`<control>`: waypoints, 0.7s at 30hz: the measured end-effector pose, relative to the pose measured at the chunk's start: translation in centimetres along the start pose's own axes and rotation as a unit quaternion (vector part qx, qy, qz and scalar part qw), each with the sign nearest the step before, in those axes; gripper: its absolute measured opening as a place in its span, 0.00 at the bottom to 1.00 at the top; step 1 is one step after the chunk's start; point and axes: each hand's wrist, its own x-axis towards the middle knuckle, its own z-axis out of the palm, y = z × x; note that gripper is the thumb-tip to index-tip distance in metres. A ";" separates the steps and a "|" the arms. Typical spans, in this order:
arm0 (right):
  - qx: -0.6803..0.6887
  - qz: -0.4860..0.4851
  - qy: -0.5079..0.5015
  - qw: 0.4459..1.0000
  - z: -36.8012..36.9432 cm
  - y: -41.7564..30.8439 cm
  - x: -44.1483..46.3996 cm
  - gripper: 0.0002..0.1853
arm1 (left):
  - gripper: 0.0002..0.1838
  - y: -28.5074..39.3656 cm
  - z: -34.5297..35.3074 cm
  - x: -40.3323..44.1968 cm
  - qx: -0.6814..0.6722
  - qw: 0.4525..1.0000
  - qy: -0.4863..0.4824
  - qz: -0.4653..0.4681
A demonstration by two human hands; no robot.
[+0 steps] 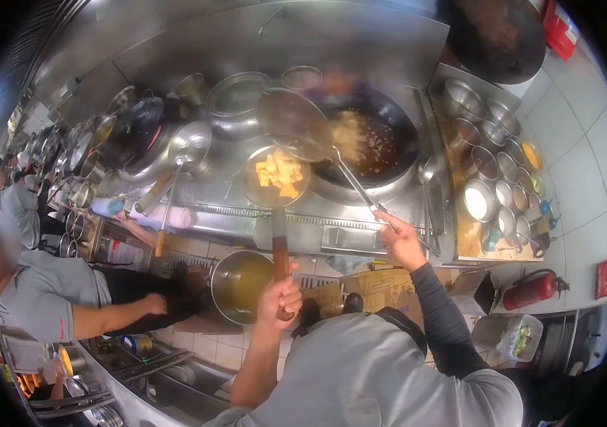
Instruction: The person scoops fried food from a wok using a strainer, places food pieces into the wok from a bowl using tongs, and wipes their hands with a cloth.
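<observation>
Metal skimmer (pixel 293 124) partly hides the dark wok (pixel 399 121).

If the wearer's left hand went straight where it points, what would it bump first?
Probably the stove, at its front edge; depth is unclear, so the left hand and its scoop may pass above.

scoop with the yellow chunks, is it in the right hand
No, the left hand grips the wooden handle of the scoop, while the right hand holds a long metal handle.
</observation>
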 end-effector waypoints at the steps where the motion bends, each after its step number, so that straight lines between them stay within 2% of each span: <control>1: 0.018 0.001 0.002 1.000 -0.1 0.0 0.1 0.22 | 0.18 0.0 0.0 0.0 0.002 1.000 -0.001 0.002; 8: 0.094 0.031 0.044 0.994 -1.6 -1.4 0.1 0.24 | 0.18 0.2 -0.2 0.2 0.036 0.999 0.024 0.011; 12: 0.120 0.000 0.092 0.988 -4.0 -0.9 0.9 0.25 | 0.17 0.8 -0.5 0.9 0.047 0.998 0.030 0.016; 16: 0.081 -0.023 0.196 0.977 -7.2 0.1 3.7 0.25 | 0.17 1.9 -2.3 3.2 0.049 0.998 0.019 0.027; 18: -0.063 -0.117 0.273 0.953 -9.6 2.4 6.6 0.23 | 0.17 2.5 -3.6 4.7 0.054 0.998 0.005 0.032; 19: -0.061 -0.115 0.284 0.950 -10.1 2.1 7.1 0.23 | 0.17 2.7 -4.3 5.5 0.058 0.998 0.002 0.021; 21: -0.012 -0.034 0.297 0.954 -10.1 1.7 8.1 0.22 | 0.17 3.0 -5.7 6.9 0.020 1.000 -0.015 0.012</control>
